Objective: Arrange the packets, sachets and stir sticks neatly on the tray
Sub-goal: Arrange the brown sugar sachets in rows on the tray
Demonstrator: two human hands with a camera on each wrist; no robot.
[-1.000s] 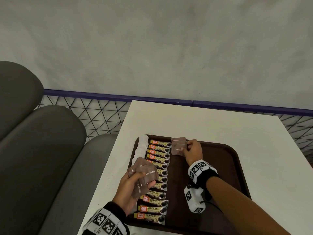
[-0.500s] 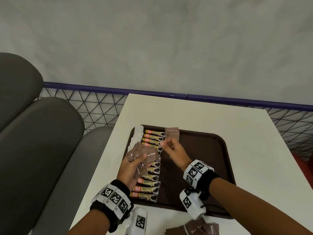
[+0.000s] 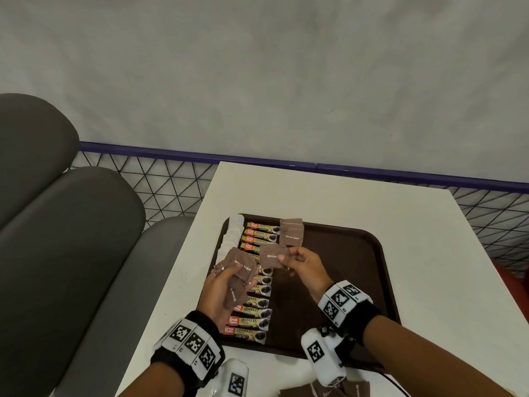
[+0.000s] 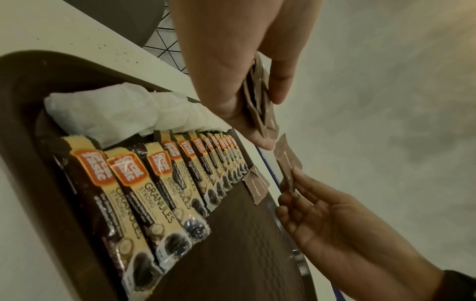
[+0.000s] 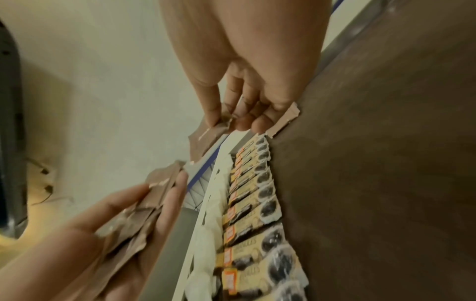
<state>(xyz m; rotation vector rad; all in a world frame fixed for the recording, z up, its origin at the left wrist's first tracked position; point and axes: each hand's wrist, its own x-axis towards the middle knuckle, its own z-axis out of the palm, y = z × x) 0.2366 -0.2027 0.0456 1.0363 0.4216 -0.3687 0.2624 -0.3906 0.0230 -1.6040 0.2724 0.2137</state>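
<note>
Head view showed the brown tray (image 3: 357, 282) on the white table (image 3: 329, 193); along the tray's left side ran a row of coffee packets (image 3: 259, 282). Above that row the left hand (image 3: 220, 290) gripped a bunch of brown sugar sachets (image 3: 239, 275), and the right hand (image 3: 303, 266) pinched a single sachet (image 3: 270, 257).

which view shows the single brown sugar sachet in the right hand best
The head view: the single sachet faces the camera flat, pinched by the right hand. The left wrist view shows it edge-on; the right wrist view shows it blurred, partly covered.
</note>
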